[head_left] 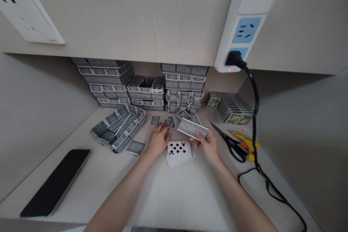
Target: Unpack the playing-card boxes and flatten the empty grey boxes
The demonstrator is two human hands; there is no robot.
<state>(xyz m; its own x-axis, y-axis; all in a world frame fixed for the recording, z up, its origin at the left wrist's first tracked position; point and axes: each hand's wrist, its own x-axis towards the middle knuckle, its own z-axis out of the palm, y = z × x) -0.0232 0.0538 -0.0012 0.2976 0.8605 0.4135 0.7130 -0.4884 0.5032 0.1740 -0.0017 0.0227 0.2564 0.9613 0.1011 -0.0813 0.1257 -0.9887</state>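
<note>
At the middle of the desk [174, 195], the two hands are well apart. The right hand [208, 145] is clamped, thumb over fingers, on a card [191, 127], patterned back up and raised. The left hand [158, 139] has its fingertips at some small cards [167, 122]; whether it grips one cannot be told. Between the hands, on the near side, lies a pile [179, 156] topped by an eight of spades. Left: a card tray [130, 128] and, nearer, a phone [56, 183]. Right: scissors [234, 148] beside a yellow glue gun [246, 140]. Far: stacked card blocks [184, 86].
</note>
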